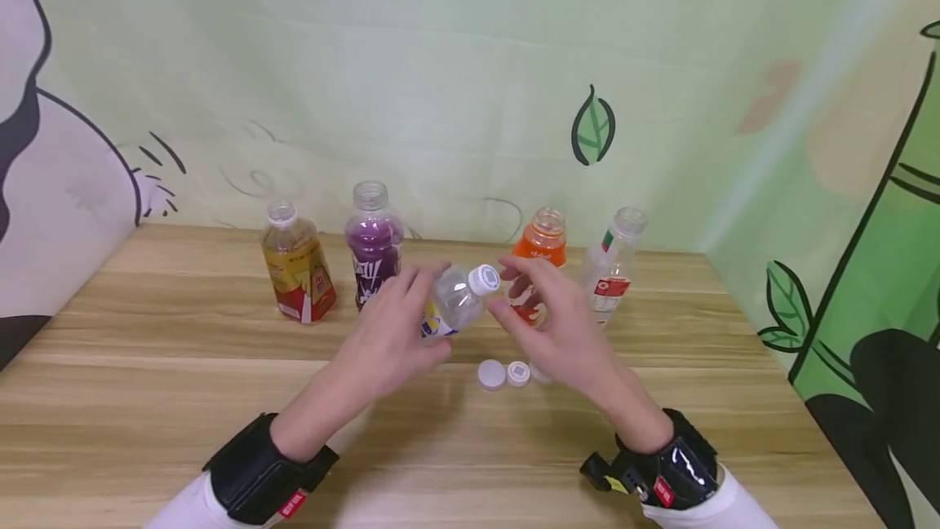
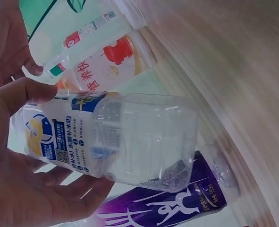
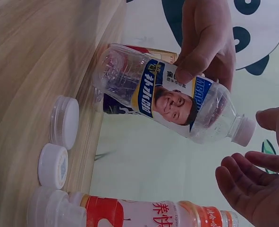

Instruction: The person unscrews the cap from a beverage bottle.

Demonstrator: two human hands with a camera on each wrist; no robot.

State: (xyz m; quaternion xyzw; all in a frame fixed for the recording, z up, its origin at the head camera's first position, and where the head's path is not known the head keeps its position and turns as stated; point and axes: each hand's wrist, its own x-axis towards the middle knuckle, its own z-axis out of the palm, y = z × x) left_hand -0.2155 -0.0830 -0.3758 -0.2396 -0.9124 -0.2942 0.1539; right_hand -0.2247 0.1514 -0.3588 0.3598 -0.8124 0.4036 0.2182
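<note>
My left hand [image 1: 396, 329] grips a clear plastic bottle [image 1: 457, 300] around its blue, yellow and white label, above the table. The bottle is tilted, its neck toward my right hand [image 1: 561, 321]. A white cap [image 1: 484, 280] sits on its mouth. My right hand is beside that cap, fingers bent and spread; in the right wrist view a gap shows between the thumb and the cap [image 3: 243, 131]. Through the bottle's clear wall [image 2: 153, 142] in the left wrist view I see no drink.
Uncapped bottles stand behind: a yellow-red one [image 1: 297, 268], a purple one [image 1: 373, 247], an orange-topped one [image 1: 542, 243] partly behind my right hand, and a clear one [image 1: 613, 276]. Loose on the wooden table [image 1: 184, 398] lie a wide white cap [image 1: 491, 375], a smaller cap [image 1: 518, 374] and a partly hidden one.
</note>
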